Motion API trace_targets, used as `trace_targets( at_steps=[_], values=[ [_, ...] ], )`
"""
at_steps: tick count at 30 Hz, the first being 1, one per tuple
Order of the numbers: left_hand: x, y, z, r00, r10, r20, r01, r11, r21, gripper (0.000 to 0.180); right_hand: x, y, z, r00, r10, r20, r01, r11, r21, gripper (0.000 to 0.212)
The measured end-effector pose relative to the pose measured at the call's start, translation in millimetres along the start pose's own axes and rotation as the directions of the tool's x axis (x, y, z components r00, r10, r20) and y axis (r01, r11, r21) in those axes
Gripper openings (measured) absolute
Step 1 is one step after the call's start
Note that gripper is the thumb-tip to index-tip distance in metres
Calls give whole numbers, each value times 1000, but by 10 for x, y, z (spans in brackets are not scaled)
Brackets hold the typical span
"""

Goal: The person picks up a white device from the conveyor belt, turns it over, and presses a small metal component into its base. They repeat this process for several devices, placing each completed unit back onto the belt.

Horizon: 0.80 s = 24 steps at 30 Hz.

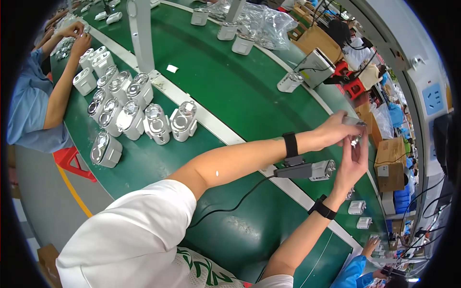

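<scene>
In the head view, the small silvery piece [355, 141] is right of centre, raised between the hands over the far side of the green belt [240, 96]. The left hand [331, 132] comes in from the left, its fingers drawn close together at the piece's upper end. The right hand [353, 165] reaches up from below, fingers pointing toward the top of the frame, thumb and fingertips nearly together at the shiny lower portion. Both grips look narrow; the fingers cover so much that I cannot tell whether this is one part or two, or exactly which fingertips touch it.

For steady handling, I would let one hand hold firmly while the other makes small adjustments, with light fingertip pressure so the smooth metal does not slip or get scratched. Turning it so the fingers hide less would help the eye.

Below the left forearm, a dark grey corded block [294, 171] lies against a white housing [322, 170] with a shiny end; hands and wrists should stay clear of its cord [235, 207]. More white housings [130, 120] stand grouped at the left of the frame.
</scene>
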<state>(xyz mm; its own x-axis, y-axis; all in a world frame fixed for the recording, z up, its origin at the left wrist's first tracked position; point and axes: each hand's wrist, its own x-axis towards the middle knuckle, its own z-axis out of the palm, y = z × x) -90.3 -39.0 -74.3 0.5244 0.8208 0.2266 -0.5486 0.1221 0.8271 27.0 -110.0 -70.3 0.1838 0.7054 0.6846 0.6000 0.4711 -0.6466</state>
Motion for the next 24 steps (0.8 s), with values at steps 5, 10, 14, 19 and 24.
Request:
trace_targets(
  at_steps=[5,10,14,19,24],
  values=[
    [75,57,16,994,89,64,-80,989,-128,91,52,24,-48,997,-64,-51,67,996,67,51],
    [240,72,213,998,-6,57,20,971,-239,78,147,86,-201,991,-133,-34,134,991,26,49],
    [532,8,232,992,72,106,-50,978,-203,49,343,187,-315,960,-278,15,276,942,-192,44],
    [542,215,305,993,111,32,-110,993,-42,58,459,262,-412,972,-205,113,165,943,289,52],
    [668,76,361,810,586,-4,-512,711,482,80,539,23,-433,998,30,59,-64,690,721,59]
  ],
)
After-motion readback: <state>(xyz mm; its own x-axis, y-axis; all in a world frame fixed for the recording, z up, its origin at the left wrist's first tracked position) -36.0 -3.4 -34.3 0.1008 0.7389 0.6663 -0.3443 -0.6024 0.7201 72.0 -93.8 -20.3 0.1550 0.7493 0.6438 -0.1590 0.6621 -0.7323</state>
